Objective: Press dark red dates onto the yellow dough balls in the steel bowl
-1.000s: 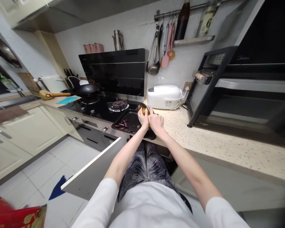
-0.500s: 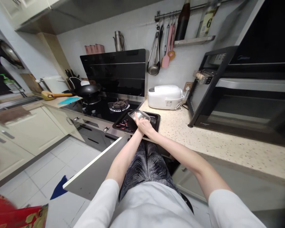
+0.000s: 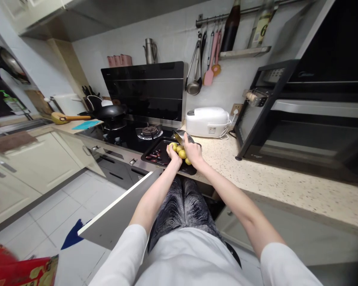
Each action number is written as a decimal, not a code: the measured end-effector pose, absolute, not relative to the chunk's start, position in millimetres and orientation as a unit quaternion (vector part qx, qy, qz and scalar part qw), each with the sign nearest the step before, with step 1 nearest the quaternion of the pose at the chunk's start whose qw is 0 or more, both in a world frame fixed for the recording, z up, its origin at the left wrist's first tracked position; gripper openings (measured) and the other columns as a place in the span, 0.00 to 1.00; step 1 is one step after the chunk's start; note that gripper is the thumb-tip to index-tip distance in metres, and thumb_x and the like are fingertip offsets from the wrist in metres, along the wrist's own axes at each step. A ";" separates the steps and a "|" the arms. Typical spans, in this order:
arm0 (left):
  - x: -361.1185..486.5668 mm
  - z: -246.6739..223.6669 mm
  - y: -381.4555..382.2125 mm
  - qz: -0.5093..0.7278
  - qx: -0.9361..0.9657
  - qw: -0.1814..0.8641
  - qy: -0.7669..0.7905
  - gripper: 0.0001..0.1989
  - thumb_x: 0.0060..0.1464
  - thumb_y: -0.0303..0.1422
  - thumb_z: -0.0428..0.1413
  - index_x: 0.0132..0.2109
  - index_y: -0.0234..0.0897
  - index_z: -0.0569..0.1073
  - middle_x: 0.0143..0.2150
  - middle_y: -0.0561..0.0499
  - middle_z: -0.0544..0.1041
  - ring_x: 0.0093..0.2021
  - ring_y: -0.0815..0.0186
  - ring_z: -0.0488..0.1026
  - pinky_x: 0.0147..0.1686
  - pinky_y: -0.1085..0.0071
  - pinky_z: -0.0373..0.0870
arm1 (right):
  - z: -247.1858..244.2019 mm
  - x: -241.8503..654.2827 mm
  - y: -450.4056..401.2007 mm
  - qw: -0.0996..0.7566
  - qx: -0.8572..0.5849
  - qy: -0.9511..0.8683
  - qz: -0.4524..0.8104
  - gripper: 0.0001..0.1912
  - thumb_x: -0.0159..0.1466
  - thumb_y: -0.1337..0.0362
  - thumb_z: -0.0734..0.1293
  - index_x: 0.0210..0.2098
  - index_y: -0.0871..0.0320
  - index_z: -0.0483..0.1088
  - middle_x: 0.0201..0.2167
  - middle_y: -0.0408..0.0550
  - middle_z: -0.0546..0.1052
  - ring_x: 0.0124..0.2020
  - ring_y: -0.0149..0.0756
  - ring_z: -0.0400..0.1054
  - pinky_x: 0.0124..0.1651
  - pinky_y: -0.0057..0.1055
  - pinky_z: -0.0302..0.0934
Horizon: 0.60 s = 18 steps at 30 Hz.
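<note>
My right hand grips a small stainless-steel dish, tilted up on its side over the black baking tray. Several round yellow-green fruits lie beneath it, between my two hands. My left hand curls its fingers around the leftmost of these fruits, at the dish's lower side. On the tray's left part lie several small dark-red oval fruits, whose exact kind I cannot make out. The dish and my right hand hide some of the tray.
A white appliance stands behind the tray, and an oven to the right. Left of the tray are a gas burner and a black wok. An open cabinet door juts out by my legs.
The dish has tipped up, and the yellow-green fruits have come into view on the tray. My hands, crossed before, are now apart, the left beside the fruits.
</note>
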<state>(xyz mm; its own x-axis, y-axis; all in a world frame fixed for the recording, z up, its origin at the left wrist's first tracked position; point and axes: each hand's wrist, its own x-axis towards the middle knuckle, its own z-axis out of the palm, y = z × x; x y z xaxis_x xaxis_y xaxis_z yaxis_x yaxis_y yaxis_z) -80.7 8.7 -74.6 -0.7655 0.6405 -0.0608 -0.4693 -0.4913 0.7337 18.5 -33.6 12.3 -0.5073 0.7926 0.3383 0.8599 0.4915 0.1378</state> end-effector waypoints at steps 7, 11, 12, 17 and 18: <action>-83.3 -73.9 -2.1 0.820 0.080 0.290 0.486 0.14 0.64 0.30 0.59 0.56 0.35 0.71 0.52 0.46 0.77 0.48 0.63 0.77 0.50 0.63 0.76 | 13.7 45.0 -10.7 0.183 -0.568 -0.800 -0.067 0.40 0.73 0.71 0.55 0.77 0.69 0.29 0.41 0.63 0.82 0.44 0.46 0.78 0.47 0.34 0.69; -85.9 -74.6 -9.7 0.790 0.134 0.289 0.524 0.15 0.60 0.22 0.58 0.53 0.38 0.72 0.50 0.47 0.77 0.51 0.63 0.76 0.55 0.63 0.72 | 11.4 56.2 -4.4 0.234 -0.603 -0.762 -0.025 0.40 0.72 0.70 0.57 0.77 0.69 0.32 0.41 0.63 0.82 0.44 0.48 0.78 0.46 0.34 0.68; -86.5 -75.5 -11.0 0.782 0.149 0.287 0.533 0.16 0.59 0.21 0.59 0.52 0.38 0.72 0.50 0.47 0.77 0.52 0.62 0.76 0.55 0.63 0.72 | 11.6 58.6 -3.7 0.249 -0.610 -0.752 -0.015 0.40 0.72 0.70 0.57 0.77 0.69 0.33 0.41 0.63 0.82 0.44 0.48 0.78 0.46 0.34 0.67; -91.9 -82.9 -14.8 0.737 0.228 0.264 0.579 0.17 0.55 0.22 0.59 0.52 0.38 0.71 0.51 0.46 0.75 0.54 0.60 0.75 0.58 0.61 0.71 | 18.7 78.4 -2.2 0.303 -0.632 -0.712 0.022 0.35 0.71 0.71 0.56 0.76 0.70 0.46 0.39 0.63 0.82 0.42 0.47 0.79 0.45 0.35 0.68; -93.3 -84.5 -15.5 0.728 0.244 0.257 0.587 0.18 0.55 0.22 0.59 0.52 0.39 0.71 0.52 0.46 0.75 0.54 0.59 0.75 0.59 0.60 0.70 | 19.4 85.9 -2.4 0.333 -0.633 -0.697 0.053 0.33 0.71 0.71 0.57 0.75 0.70 0.51 0.37 0.62 0.82 0.40 0.46 0.79 0.44 0.35 0.69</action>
